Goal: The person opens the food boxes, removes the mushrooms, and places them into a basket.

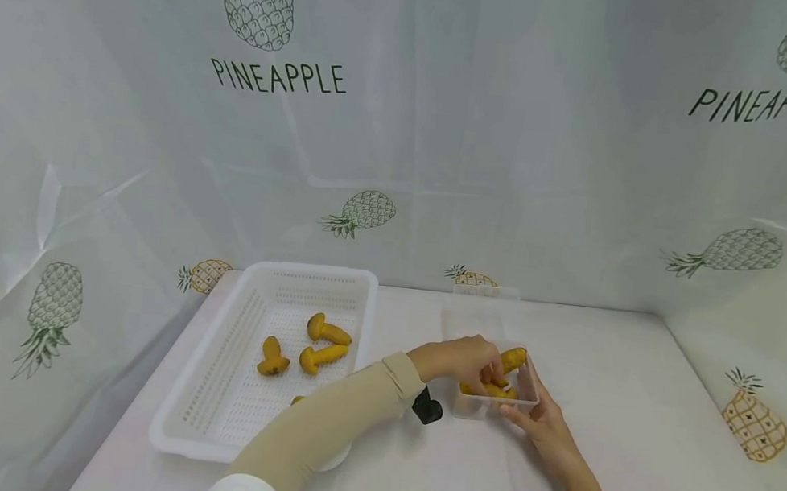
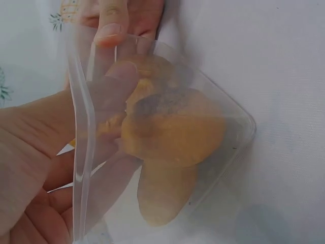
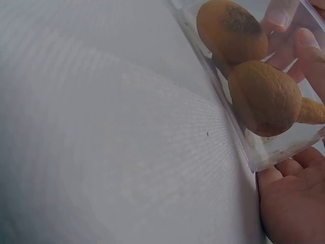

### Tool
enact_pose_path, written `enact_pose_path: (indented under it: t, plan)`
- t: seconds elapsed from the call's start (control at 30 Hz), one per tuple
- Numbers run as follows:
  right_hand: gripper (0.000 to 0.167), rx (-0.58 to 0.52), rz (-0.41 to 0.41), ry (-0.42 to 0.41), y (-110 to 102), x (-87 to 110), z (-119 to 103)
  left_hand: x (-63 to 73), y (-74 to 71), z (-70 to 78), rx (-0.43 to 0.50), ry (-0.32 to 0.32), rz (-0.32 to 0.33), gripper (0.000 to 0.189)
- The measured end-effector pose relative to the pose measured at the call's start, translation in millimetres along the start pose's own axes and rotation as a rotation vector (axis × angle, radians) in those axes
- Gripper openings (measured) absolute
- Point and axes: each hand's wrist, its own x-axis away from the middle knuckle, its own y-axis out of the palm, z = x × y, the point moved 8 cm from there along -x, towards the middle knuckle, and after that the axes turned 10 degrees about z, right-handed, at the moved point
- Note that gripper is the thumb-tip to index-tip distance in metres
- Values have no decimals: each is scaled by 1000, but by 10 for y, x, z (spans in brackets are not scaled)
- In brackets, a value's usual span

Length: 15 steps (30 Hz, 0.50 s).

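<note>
A small clear plastic container (image 1: 489, 409) stands on the table with several yellow-brown mushrooms (image 2: 172, 129) in it. My left hand (image 1: 461, 358) reaches in over its left side. In the left wrist view, thumb and fingers curl around a mushroom behind the clear wall; part of that grip is blurred by the plastic. One mushroom (image 1: 513, 360) leans up by the right rim. With thumb at the near side and fingers along the right side, my right hand (image 1: 550, 432) holds the container at its corner. Two rounded caps (image 3: 264, 96) press close together in the right wrist view.
Left of the container, a white perforated basket (image 1: 202, 386) holds several more mushrooms (image 1: 324, 357), one partly hidden by my left sleeve. The container's clear lid (image 1: 476, 320) stands open behind it. A pineapple-printed sheet (image 1: 521, 147) hangs at the back of the white table (image 1: 638, 403).
</note>
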Motion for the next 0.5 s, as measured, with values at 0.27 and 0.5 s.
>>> enact_pose_path:
  t: [0.27,0.5]
  plan:
    - [94,0,-2,-3,0,-3,-1,6,8,-7,-51,4,-9,31]
    - [93,-10,5,-5,-1,-12,1,11,5,-44,-20,-8,-2,29]
